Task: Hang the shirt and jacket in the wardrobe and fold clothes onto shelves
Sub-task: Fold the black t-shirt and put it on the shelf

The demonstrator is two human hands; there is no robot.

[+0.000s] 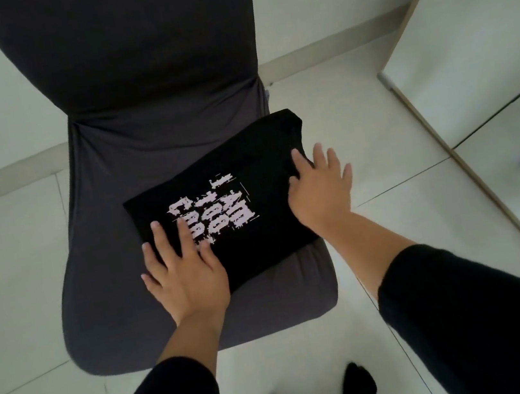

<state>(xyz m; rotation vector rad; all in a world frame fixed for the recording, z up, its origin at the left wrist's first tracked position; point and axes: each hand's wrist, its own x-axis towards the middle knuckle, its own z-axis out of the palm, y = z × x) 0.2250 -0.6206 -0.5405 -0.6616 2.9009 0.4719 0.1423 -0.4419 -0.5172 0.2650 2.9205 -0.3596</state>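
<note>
The left hand point(184, 272) is being laid flat, fingers spread and gripping nothing, on the near-left corner of a folded black T-shirt point(259, 176), its fingertips reaching the pale printed lettering point(217, 215). The right hand point(320, 193) is likewise being held open, palm down, at the shirt's 3 o'clock edge; the thumb is resting on the cloth while the fingers are reaching past the edge, so whether any fabric is being pinched beneath cannot be told.

The shirt is lying as a compact, slightly skewed rectangle on the seat of a chair point(132, 300) dressed in a dark grey stretch cover, toward the seat's 3 o'clock side, with its right edge just about at the seat's rim. The fold is judged to be finished or nearly so.

The garment is being read as light, soft and limp: no shape would be kept if it were lifted by one corner, and the layers would likely slide apart. It is best taken from two opposite edges, with fingers slipped underneath and thumbs pressing on top, so the stack is carried flat.

A pale wardrobe door point(478, 39) is standing at 2 o'clock, well apart from the chair, across a glossy tiled floor point(20, 273).
</note>
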